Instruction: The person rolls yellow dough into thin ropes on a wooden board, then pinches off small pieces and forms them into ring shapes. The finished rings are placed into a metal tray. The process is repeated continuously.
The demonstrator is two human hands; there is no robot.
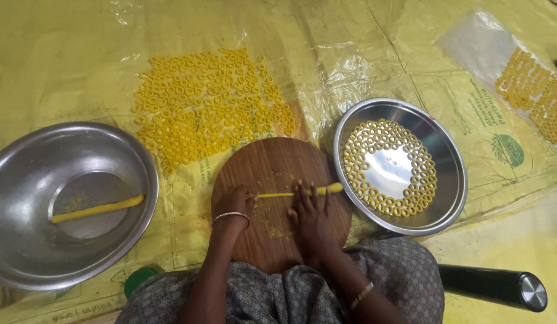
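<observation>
A round wooden board (272, 168) lies in front of me. A thin yellow dough rope (278, 194) lies across it, its thicker end (332, 188) reaching the right rim. My left hand (235, 201) pinches the rope's left end, fingers closed on it. My right hand (311, 213) lies flat with its fingers pressing on the rope's middle. A steel plate (446, 198) on the right holds several yellow dough rings (359, 150) along its edge.
A steel bowl (20, 180) at left holds a yellow dough stick (98, 209). Many dough rings (206, 108) lie on clear plastic over a yellow sheet (62, 60); more rings (536, 90) lie far right. A black cylinder with a metal cap (494, 285) and a green lid (139, 277) sit near my lap.
</observation>
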